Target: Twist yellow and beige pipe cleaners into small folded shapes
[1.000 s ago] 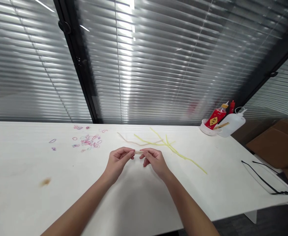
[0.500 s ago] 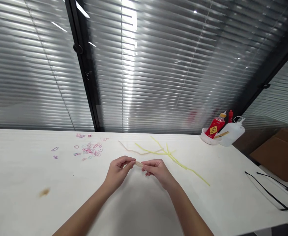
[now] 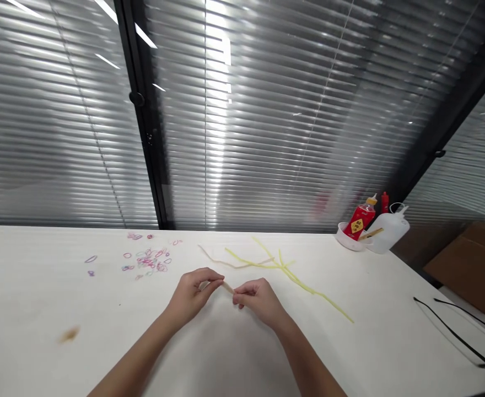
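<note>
Your left hand (image 3: 193, 295) pinches one end of a short, thin, pale tan strip (image 3: 228, 287), and your right hand (image 3: 261, 301) pinches the other end. The strip slants between your fingertips, over the flat white table (image 3: 39, 292). Long, thin yellow strips (image 3: 298, 280) lie past your hands. Little thin pink and purple loops (image 3: 147, 262) lie off to the left.

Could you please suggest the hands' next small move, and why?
Perhaps hold the left hand steady and gently draw the right hand outward: the pale strip spans the gap between them, pinched by both, so a light pull might tauten it.
</note>
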`<state>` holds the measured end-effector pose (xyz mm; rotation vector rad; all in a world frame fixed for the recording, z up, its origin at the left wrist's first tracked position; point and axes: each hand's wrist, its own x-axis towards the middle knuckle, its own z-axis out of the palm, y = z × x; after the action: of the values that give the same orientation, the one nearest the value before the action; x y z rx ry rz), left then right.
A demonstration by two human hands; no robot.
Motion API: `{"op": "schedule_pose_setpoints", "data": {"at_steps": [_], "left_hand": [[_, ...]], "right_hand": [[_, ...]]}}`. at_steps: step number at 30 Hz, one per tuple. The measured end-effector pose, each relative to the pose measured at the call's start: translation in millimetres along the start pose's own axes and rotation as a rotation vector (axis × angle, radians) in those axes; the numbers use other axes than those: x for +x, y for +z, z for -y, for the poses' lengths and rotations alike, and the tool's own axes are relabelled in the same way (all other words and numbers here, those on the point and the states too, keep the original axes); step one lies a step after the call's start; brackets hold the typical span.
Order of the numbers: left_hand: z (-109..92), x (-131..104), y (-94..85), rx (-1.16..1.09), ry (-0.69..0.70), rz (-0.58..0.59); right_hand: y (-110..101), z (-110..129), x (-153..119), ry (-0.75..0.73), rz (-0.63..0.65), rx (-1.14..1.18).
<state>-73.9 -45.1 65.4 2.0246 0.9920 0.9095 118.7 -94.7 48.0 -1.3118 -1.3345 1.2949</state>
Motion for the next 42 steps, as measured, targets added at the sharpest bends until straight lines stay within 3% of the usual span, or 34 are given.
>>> {"op": "schedule_pose_setpoints", "data": {"at_steps": [4,8,13,18,22,26,29,32,35,38,42], "left_hand": [[1.1,2.0,-7.6,-0.117,-0.054,0.082],[-0.3,3.0,-9.3,-0.137,-0.070,0.129],[-1.0,1.4,-9.2,0.038,-0.109,0.156],[13.4,-0.9,-6.0,0.532,-0.121,-0.040],[21.1,-4.1,0.8,0.786,-0.234,0.094],[20.1,-7.1,7.4,0.751,-0.299,0.158],[19.5,-6.0,10.3,0.571,-0.255,0.106],[17.9,-2.6,13.1,0.193,-0.254,0.050],[12.3,0.0,18.6,-0.338,-0.460,-0.030],[4.2,0.5,27.3,-0.847,-0.654,-0.183],[-4.3,-0.3,40.6,-1.223,-0.765,-0.377]], "right_hand": [[-2.7,1.8,-0.2,0.123,0.159,0.237],[-0.9,1.5,0.6,0.129,0.146,0.261],[-3.2,-8.8,6.9,0.063,-0.018,0.162],[-21.2,-20.0,20.2,0.000,-0.275,0.212],[-30.9,-19.1,23.5,0.010,-0.472,0.373],[-28.6,-19.2,22.5,0.044,-0.498,0.456],[-23.7,-20.6,22.0,0.033,-0.478,0.446],[-16.0,-22.1,23.0,0.020,-0.466,0.411],[-2.6,-23.6,24.4,0.003,-0.426,0.363],[16.1,-24.9,22.3,-0.058,-0.358,0.232],[38.0,-26.4,13.6,-0.181,-0.287,-0.156]]}}
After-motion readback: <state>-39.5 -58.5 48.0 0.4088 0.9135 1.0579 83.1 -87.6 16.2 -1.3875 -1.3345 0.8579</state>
